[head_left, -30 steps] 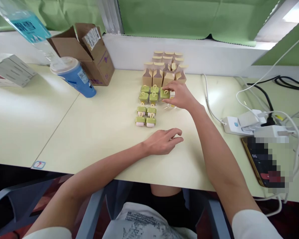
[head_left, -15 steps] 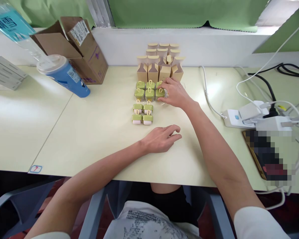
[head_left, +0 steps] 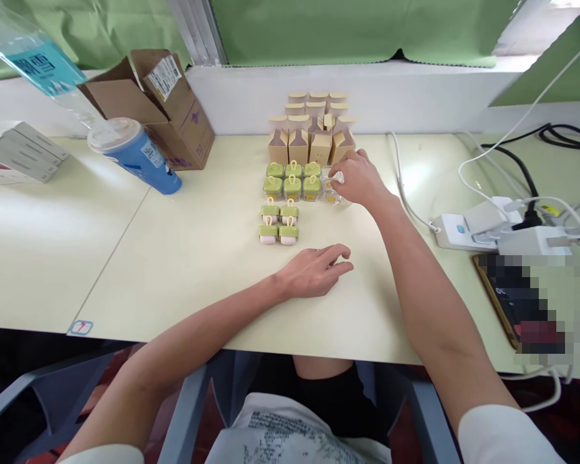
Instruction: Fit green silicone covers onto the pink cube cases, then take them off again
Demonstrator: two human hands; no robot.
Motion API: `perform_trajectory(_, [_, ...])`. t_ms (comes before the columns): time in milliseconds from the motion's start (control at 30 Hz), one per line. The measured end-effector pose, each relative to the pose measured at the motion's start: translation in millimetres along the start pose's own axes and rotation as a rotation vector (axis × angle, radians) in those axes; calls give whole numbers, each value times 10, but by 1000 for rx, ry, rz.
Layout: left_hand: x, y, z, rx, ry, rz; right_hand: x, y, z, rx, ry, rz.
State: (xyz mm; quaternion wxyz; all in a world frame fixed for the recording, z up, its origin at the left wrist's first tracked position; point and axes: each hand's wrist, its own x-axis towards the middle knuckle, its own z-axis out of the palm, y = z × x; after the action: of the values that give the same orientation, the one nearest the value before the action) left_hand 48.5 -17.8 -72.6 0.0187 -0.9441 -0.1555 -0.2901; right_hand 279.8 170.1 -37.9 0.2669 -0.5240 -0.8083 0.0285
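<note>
Nearest, the left hand [head_left: 314, 272] lies on the counter [head_left: 212, 258], thumb and forefinger apart with nothing between them, its forearm slanting in across the edge; a careless sweep of that arm could, I judge, catch the four small green-capped pink pieces [head_left: 288, 233] just beyond and scatter their tight block. Farther on, the right arm reaches forward and inward, and the right hand [head_left: 362, 179] bends over the clear containers [head_left: 331, 195] at the right end of the green-lidded containers [head_left: 292, 187]. Its thumb and fingertips are at the clear plastic, but whether they pinch it I cannot tell. Those pieces look light and slick, so a sideways push could tip one or shove the neighbouring rows askew. Behind, the open beige boxes [head_left: 298, 147] stand close to the knuckles; a raised wrist might knock the front row over.
</note>
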Motion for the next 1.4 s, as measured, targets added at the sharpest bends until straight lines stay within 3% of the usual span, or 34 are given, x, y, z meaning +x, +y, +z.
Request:
perform_trajectory(300, [19, 8, -26, 31, 7, 9, 31, 63, 104, 40, 85, -66])
perform_trajectory(733, [0, 2, -28, 35, -109, -36, -18, -510, -285, -226, -228, 110])
perform_trajectory(900, [4, 10, -33, 45, -95, -27, -12, -701, -688, -270, -267, 117])
perform_trajectory(1033, [15, 33, -51, 79, 75, 46, -154, -911, -1193, -168, -208, 107])
perform_trajectory(1100, [41, 58, -73, 111, 182, 90, -251, -1018, -1323, -74, -261, 101])
perform_trajectory(1167, [80, 86, -100, 137, 277, 136, -331, -1115, -1313, -33, -419, 111])
perform_trajectory(1267, [133, 115, -137, 167, 353, 188, -393, -1239, -1113, -97, -663, 142])
perform_trajectory(1400, [148, 115, -166, 207, 337, 212, -395, -1357, -854, -220, -780, 102])
